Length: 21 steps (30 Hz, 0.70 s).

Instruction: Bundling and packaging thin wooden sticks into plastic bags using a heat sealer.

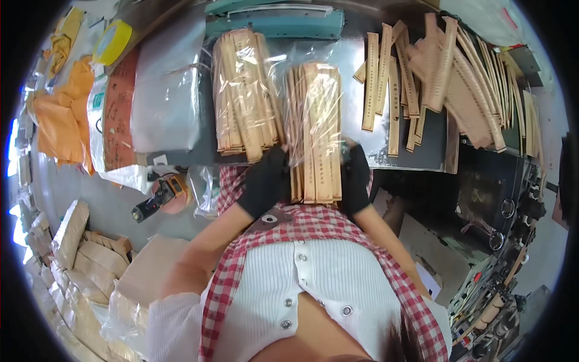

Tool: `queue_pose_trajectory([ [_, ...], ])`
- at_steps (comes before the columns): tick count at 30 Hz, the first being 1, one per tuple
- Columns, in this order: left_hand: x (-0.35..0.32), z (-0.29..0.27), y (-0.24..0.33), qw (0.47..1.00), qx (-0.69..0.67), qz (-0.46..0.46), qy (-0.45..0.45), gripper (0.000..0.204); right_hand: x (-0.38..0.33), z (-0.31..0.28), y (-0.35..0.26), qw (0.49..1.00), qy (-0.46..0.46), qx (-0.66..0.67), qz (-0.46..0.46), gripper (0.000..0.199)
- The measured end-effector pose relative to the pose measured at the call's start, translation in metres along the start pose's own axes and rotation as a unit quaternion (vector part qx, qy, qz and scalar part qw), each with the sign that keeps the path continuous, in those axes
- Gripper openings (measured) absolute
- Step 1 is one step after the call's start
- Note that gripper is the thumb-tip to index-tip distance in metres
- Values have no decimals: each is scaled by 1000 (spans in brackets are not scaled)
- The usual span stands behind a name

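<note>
Two-handed grip: the left hand (265,181) and the right hand (356,178), each in a black glove, press inward on opposite long sides of 1 held bundle (316,166) of narrow tan strips. The bundle is clamped between the 2 palms; the fingertips are partly hidden, so their exact placement cannot be told.

Position of the held bundle: directly between the hands, long axis pointing away from the wearer. Its near end projects toward the red-and-white checked apron (313,218). Clear film (325,90) covers the far portion, beyond the hands; the near portion appears uncovered.

Left of the grip, just beside the held bundle: 1 second bundle (241,96) of similar strips, in clear plastic, lying on the worktable (353,120). Farther left: a stack of clear plastic sheets (166,102), then an orange bag (66,117). A yellow tape roll (113,42) is beyond these, at far left.

Beyond the grip: a teal holder (274,25) at the far side of the worktable.

Right of the grip, apart from it: loose strips (370,84) and a fanned pile (476,90), overlapping.

Left of the grip and nearer the wearer, below the worktable edge: a black-and-orange power tool (161,196).
</note>
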State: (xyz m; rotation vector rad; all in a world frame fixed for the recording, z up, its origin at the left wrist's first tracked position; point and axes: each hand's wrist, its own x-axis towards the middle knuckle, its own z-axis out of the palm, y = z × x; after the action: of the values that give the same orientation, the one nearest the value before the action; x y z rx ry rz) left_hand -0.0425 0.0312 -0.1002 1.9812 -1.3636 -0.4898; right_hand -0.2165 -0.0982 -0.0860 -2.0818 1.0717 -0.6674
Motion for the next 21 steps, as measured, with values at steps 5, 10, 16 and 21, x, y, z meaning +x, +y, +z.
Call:
queue_pose_trajectory([
  [5,-12,-12,-8,996,52,19,-71,19,-37,-6,20,975,-171,-136,-52,49],
  [10,-37,-72,33,968,185,76,-151,17,-43,-66,-25,902,-313,-291,-62,24],
  [16,106,-224,153,920,217,248,213,13,110,-174,-148,985,113,-9,-127,18],
  [21,143,-215,132,948,16,294,120,17,153,-183,-142,986,-152,29,-61,42],
])
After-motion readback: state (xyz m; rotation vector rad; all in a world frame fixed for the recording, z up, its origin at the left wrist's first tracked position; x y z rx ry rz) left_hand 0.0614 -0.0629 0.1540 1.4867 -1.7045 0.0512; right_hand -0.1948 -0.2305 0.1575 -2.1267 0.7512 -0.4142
